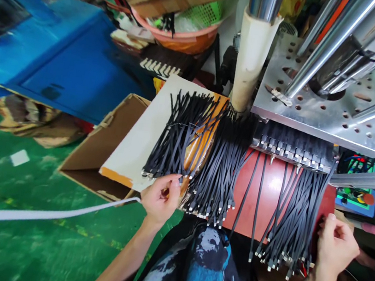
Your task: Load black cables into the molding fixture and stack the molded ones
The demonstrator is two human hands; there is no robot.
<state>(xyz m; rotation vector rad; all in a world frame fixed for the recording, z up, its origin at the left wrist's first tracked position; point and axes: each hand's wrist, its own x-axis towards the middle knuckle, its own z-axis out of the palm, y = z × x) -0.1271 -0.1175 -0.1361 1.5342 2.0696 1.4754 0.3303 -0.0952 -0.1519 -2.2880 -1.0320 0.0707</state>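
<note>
My left hand (161, 198) pinches the near ends of a fanned bundle of short black cables (181, 135) that lies on a white and orange board (140, 143). A second, thicker pile of black cables (220, 173) lies beside it on the red work surface (269, 194). My right hand (336, 245) is curled at the right edge of a hanging bunch of black cables (297, 216); whether it grips any of them I cannot tell. Those cables run up into a black mold strip (293, 146) under the metal press plate (320, 112).
An open cardboard box (98, 151) sits left of the board on the green floor (21, 229). A blue cabinet (62, 62) stands at the far left. A white strap (40, 215) crosses the floor. Steel columns (326, 48) rise from the press; a control panel (356, 194) sits at right.
</note>
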